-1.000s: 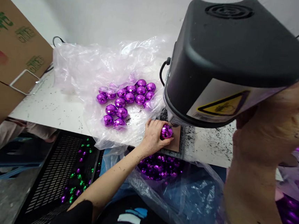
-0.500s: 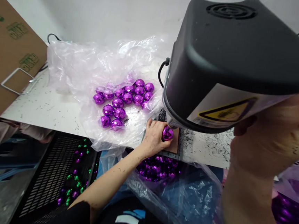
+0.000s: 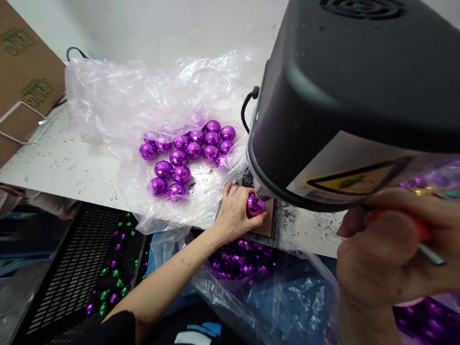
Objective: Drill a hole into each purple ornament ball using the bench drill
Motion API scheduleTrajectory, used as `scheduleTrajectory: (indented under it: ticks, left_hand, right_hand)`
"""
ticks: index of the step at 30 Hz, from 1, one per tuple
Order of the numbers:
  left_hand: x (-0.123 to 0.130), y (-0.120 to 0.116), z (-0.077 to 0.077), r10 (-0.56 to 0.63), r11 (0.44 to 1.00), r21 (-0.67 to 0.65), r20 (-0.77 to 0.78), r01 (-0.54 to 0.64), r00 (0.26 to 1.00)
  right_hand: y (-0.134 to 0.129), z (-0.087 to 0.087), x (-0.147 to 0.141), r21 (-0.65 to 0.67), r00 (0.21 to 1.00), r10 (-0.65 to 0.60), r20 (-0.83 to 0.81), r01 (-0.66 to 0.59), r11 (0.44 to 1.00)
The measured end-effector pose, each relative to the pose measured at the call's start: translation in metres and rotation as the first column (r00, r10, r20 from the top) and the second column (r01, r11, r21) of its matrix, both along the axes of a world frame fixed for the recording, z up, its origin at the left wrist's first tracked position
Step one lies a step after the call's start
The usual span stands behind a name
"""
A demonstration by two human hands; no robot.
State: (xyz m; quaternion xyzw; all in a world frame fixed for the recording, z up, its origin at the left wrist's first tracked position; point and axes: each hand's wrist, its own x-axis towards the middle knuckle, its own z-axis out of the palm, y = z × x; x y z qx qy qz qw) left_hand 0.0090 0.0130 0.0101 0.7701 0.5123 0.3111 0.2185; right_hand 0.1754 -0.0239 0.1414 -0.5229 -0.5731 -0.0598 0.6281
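Note:
My left hand is closed round a shiny purple faceted ball, held on a small brown board under the front of a black-housed machine. A metal tip of the machine comes down right beside the ball; whether they touch is hard to see. My right hand grips a lever with a red handle and a metal rod end, on the machine's right side. Several similar purple balls lie left of my left hand on clear plastic film.
Dark shavings are scattered over the white table. Below its edge hangs a clear bag with purple balls. A black crate holds purple and green pieces. A cardboard box stands left, with another person's hand below it.
My right hand has come down and towards me, bringing the red handle into view. My left hand keeps the ball at the same spot on the board. The whole view has shifted slightly.

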Motion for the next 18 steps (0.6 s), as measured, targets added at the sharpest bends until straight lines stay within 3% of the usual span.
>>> scheduleTrajectory:
  ticks: [5,10,18]
  left_hand:
    - [0.000,-0.001,-0.001,0.000,1.000,0.016,0.009,0.000,1.000]
    - [0.000,-0.001,-0.001,0.018,1.000,0.007,-0.017,-0.018,1.000]
    - [-0.001,-0.002,0.001,-0.003,1.000,-0.011,-0.027,0.003,1.000]
  right_hand:
    - [-0.012,-0.022,0.004,0.043,0.992,0.082,0.101,-0.086,0.995]
    - [-0.010,-0.031,0.010,0.095,0.975,0.147,0.166,-0.164,0.982]
    - [-0.008,-0.040,-0.003,0.091,0.989,0.119,0.087,-0.127,0.988]
